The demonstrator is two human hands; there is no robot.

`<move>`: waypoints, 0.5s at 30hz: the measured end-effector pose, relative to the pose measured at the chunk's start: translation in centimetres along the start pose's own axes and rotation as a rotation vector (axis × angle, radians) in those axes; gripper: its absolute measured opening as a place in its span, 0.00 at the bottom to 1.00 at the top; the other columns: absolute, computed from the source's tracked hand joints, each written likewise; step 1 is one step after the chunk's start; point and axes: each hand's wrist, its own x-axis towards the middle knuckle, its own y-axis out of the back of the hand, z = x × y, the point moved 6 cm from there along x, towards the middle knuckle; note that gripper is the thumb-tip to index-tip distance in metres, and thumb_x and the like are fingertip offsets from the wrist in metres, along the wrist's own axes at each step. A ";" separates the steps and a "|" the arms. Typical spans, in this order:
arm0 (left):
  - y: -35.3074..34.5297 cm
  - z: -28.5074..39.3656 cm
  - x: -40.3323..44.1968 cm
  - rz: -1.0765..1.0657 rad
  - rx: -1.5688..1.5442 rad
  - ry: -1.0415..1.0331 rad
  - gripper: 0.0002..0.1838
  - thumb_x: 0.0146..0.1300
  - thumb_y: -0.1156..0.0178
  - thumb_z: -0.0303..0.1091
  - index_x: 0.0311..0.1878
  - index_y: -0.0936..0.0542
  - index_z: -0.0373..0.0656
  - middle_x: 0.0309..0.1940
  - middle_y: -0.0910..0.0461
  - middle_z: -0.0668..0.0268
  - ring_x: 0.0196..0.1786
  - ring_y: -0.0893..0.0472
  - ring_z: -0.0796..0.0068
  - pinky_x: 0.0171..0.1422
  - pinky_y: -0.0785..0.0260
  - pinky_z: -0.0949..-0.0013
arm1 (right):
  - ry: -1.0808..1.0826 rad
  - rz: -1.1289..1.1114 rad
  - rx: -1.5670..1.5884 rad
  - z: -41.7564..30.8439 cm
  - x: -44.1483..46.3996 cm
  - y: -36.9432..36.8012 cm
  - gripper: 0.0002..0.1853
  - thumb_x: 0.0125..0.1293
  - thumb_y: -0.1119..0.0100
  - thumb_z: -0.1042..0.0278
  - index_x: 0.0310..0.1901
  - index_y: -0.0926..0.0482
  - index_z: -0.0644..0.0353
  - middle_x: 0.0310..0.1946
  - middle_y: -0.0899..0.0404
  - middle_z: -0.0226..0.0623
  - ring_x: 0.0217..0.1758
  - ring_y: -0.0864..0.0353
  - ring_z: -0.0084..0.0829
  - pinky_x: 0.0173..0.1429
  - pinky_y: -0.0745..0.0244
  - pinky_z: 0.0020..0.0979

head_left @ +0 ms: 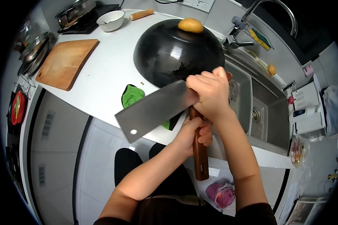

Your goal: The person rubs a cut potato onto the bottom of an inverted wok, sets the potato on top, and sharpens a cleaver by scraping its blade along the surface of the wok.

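My right hand (208, 90) is wrapped around the grip of a cleaver (154, 110), whose broad steel blade points left and toward me. Just below it, my left hand (194, 134) is closed on a dark wooden handle (201, 161). This handle runs toward the near side of a large black wok (165, 50) on the counter; the join is hidden behind my right hand. A rounded yellow-brown piece (190, 25) sits at the wok's far edge. Partly under the blade lies a green cloth (132, 96) with a black border.
To the left is a wooden cutting board (69, 63). Behind it stand a white bowl (111, 20), a wooden roller (141, 14) and a metal pot (75, 14). A steel sink (270, 116) with a faucet (236, 37) is at the right. A pink bag-lined bin (221, 195) stands below.
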 end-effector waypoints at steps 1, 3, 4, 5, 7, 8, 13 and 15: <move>-0.1 0.3 -0.1 0.001 -0.003 -0.012 0.02 0.60 0.54 0.28 0.32 0.32 0.46 0.17 0.37 0.73 0.14 0.38 0.81 0.22 0.44 0.72 | -0.007 0.028 -0.020 0.3 -0.3 0.2 0.12 0.37 0.39 0.75 0.21 0.33 0.52 0.15 0.34 0.25 0.19 0.35 0.30 0.34 0.49 0.32; -0.7 0.5 -0.1 -0.038 0.019 -0.015 0.03 0.61 0.54 0.28 0.31 0.32 0.46 0.17 0.37 0.73 0.14 0.38 0.80 0.22 0.44 0.72 | -0.014 -0.017 -0.043 0.4 -0.3 0.2 0.10 0.39 0.38 0.73 0.21 0.31 0.51 0.14 0.33 0.25 0.21 0.32 0.29 0.35 0.47 0.33; -0.7 0.4 -0.2 -0.039 0.014 -0.007 0.03 0.61 0.54 0.28 0.31 0.32 0.46 0.17 0.37 0.73 0.14 0.38 0.80 0.22 0.44 0.72 | 0.000 0.026 -0.017 0.2 -0.1 0.2 0.10 0.38 0.38 0.74 0.22 0.31 0.52 0.14 0.33 0.25 0.21 0.33 0.29 0.34 0.47 0.33; -0.6 0.4 -0.2 -0.017 0.021 -0.003 0.02 0.60 0.54 0.28 0.32 0.32 0.46 0.17 0.37 0.72 0.14 0.38 0.80 0.22 0.44 0.72 | 0.009 -0.006 -0.002 0.1 0.2 -0.2 0.10 0.38 0.38 0.73 0.22 0.31 0.52 0.14 0.33 0.25 0.21 0.32 0.29 0.34 0.47 0.33; -0.3 0.2 -0.1 0.005 0.033 0.006 0.02 0.60 0.54 0.28 0.32 0.32 0.46 0.17 0.37 0.72 0.14 0.38 0.80 0.22 0.45 0.72 | 0.016 -0.086 -0.023 -0.2 0.8 -0.6 0.10 0.38 0.38 0.73 0.23 0.30 0.51 0.15 0.32 0.24 0.22 0.31 0.29 0.34 0.47 0.33; 0.1 -0.1 0.1 -0.019 0.002 0.016 0.02 0.60 0.54 0.27 0.33 0.32 0.46 0.17 0.37 0.72 0.14 0.38 0.80 0.22 0.45 0.72 | 0.020 -0.084 -0.022 -0.2 0.7 -0.5 0.10 0.38 0.38 0.73 0.23 0.30 0.51 0.15 0.32 0.24 0.22 0.31 0.29 0.34 0.47 0.33; -0.6 0.4 0.0 -0.007 0.022 0.002 0.03 0.60 0.53 0.28 0.31 0.32 0.46 0.17 0.37 0.73 0.14 0.39 0.80 0.22 0.45 0.72 | -0.028 -0.101 -0.060 0.4 0.1 0.2 0.12 0.36 0.37 0.75 0.24 0.29 0.50 0.17 0.28 0.24 0.23 0.28 0.29 0.36 0.45 0.33; -0.3 0.2 0.2 -0.018 0.008 0.012 0.02 0.60 0.53 0.27 0.31 0.33 0.45 0.17 0.37 0.71 0.14 0.38 0.79 0.22 0.45 0.71 | -0.022 -0.103 -0.002 -0.1 0.8 -0.2 0.13 0.36 0.36 0.75 0.24 0.29 0.51 0.17 0.27 0.24 0.24 0.27 0.30 0.36 0.44 0.34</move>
